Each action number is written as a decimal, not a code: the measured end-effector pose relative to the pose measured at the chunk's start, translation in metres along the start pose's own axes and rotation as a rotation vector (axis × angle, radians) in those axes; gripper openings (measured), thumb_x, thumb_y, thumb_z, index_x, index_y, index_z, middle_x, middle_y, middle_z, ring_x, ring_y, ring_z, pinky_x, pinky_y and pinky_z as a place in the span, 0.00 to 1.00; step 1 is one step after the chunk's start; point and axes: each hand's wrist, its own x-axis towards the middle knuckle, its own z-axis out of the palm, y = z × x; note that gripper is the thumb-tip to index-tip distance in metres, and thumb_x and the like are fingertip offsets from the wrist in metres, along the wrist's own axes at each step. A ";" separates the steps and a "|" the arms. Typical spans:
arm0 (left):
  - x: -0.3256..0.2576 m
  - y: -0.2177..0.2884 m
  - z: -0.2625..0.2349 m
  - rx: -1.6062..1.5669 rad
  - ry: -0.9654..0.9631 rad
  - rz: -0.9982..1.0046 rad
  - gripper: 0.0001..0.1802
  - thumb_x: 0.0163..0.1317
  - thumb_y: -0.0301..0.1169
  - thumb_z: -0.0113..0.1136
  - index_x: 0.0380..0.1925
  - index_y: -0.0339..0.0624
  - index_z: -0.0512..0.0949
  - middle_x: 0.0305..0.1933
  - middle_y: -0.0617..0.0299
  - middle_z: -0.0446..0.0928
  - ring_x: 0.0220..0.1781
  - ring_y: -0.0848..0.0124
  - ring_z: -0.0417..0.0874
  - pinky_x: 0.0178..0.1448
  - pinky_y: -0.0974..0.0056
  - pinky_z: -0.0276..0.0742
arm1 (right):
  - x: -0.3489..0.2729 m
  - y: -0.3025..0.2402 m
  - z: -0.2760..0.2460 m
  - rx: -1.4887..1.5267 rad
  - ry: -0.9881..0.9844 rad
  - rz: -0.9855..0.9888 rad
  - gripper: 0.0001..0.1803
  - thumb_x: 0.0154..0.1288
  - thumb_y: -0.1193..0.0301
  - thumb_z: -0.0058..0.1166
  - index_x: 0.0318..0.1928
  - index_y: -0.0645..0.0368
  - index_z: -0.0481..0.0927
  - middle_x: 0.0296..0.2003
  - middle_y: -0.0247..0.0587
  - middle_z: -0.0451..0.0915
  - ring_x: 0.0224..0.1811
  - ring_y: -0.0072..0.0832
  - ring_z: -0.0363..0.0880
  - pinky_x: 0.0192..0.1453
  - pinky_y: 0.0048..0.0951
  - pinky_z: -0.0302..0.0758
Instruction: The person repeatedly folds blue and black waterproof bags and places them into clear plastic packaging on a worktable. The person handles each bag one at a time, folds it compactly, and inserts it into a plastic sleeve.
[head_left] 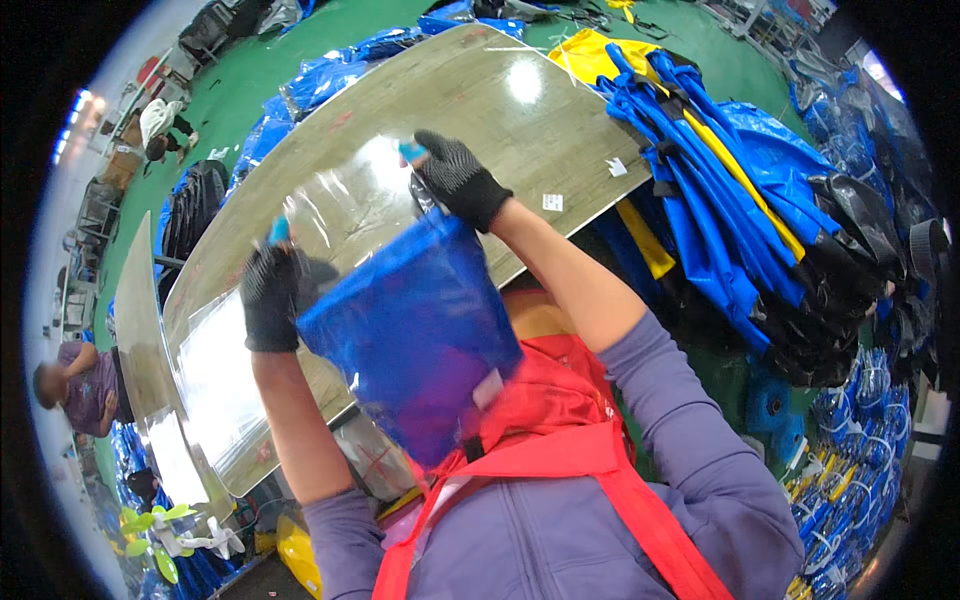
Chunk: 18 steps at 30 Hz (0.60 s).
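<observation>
A glossy clear plastic bag (350,210) sheathing a folded, crinkly blue fabric item (415,340) hangs between the knit-gloved left hand (270,298) and right hand (458,180), whose fingers pinch its top corners shut above the smooth, reflective counter (540,120).

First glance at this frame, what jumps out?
Dead centre, a blue folded item sits inside a clear plastic bag, held up by both gloved hands, left hand and right hand, over a shiny table. To the right, a pile of blue and yellow fabric spills off the table edge. A red apron fills the bottom.
</observation>
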 end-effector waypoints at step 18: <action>-0.083 -0.093 0.016 -0.476 -0.144 -0.265 0.16 0.63 0.41 0.59 0.43 0.39 0.79 0.33 0.65 0.78 0.34 0.75 0.76 0.39 0.67 0.73 | -0.046 -0.024 -0.007 1.184 -0.480 0.831 0.29 0.65 0.54 0.56 0.58 0.62 0.73 0.50 0.45 0.78 0.52 0.29 0.76 0.60 0.36 0.71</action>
